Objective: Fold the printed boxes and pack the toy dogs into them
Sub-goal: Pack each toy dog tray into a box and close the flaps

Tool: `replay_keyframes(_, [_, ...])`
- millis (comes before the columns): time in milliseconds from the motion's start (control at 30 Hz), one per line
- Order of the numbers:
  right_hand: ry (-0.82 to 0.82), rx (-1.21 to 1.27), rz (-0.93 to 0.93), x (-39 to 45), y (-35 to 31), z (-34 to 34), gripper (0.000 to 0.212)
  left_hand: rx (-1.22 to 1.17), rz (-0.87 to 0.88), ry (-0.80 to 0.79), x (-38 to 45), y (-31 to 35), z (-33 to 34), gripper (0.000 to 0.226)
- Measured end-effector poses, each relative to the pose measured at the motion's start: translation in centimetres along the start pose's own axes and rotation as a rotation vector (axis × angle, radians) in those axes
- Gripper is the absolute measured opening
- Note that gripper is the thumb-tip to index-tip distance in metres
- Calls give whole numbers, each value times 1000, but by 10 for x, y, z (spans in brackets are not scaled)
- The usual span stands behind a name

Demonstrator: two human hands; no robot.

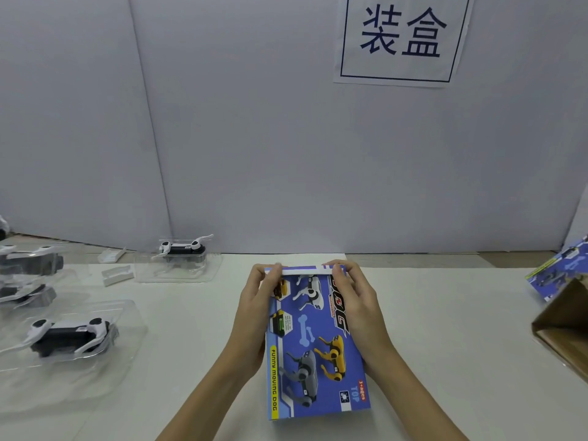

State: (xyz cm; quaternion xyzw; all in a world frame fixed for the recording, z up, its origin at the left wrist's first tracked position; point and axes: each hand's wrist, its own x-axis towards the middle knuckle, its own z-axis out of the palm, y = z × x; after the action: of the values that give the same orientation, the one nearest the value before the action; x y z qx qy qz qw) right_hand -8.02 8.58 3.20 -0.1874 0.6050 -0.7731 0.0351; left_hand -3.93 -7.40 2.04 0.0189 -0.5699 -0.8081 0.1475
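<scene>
Blue printed box [313, 345] lay on the table [445, 329]; left hand [257, 300] and right hand [353, 297] pinched its far flap [302, 271].

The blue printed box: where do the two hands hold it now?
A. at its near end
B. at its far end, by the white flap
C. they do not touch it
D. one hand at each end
B: the left hand and the right hand both pinch the white flap at the far end of the blue printed box.

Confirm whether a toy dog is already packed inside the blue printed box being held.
Cannot tell: both hands, left hand and right hand, grip the closed blue printed box, hiding its inside.
</scene>
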Motion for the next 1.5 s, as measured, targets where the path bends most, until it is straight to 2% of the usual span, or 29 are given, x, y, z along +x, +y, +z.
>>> replay_keyframes(67, [-9, -12, 15, 0, 0, -1, 31, 38, 50, 5, 0, -2, -2, 37])
replay_keyframes(133, [2, -22, 8, 1, 1, -2, 28, 64, 69, 1, 0, -4, -4, 34])
replay_keyframes(333, [158, 48, -83, -1, 4, 3, 34, 34, 16, 32, -1, 2, -3, 62])
replay_keyframes(467, [204, 66, -129, 1, 6, 4, 28, 99, 106, 18, -2, 7, -6, 50])
replay_keyframes(600, [140, 11, -163, 0, 5, 4, 18, 143, 185, -146, -1, 14, -13, 48])
replay_keyframes(700, [97, -26, -172, -1, 2, 4, 23, 188, 196, -186, -1, 15, -16, 45])
replay_keyframes(800, [-76, -143, -177, -2, -5, -2, 27, 247, 172, -175, 1, 18, -24, 42])
replay_keyframes(900, [-229, -197, -116, -1, -13, -11, 32, 226, 114, -201, 1, 25, -33, 51])
replay_keyframes(967, [-186, -162, -106, -1, -14, -12, 38, 208, 156, -143, 1, 27, -33, 53])
replay_keyframes(1033, [-99, -174, -158, 0, -10, -11, 40, 247, 305, -48, 1, 30, -30, 59])
replay_keyframes(1133, [-49, -328, -215, 4, 0, -10, 44, 443, 654, 55, 2, 35, -30, 64])
replay_keyframes(1233, [-10, -522, -220, 7, 13, -13, 37, 908, 997, 124, 9, 25, -36, 65])
replay_keyframes(1300, [-51, -612, -161, 6, 18, -13, 31, 1220, 1112, 122, 14, 12, -39, 67])
replay_keyframes(1400, [-271, -626, -51, -1, 23, -7, 29, 1611, 1115, -43, 22, -16, -47, 70])
replay_keyframes(1500, [-375, -644, -38, -8, 31, 4, 27, 1820, 963, -183, 27, -33, -57, 65])
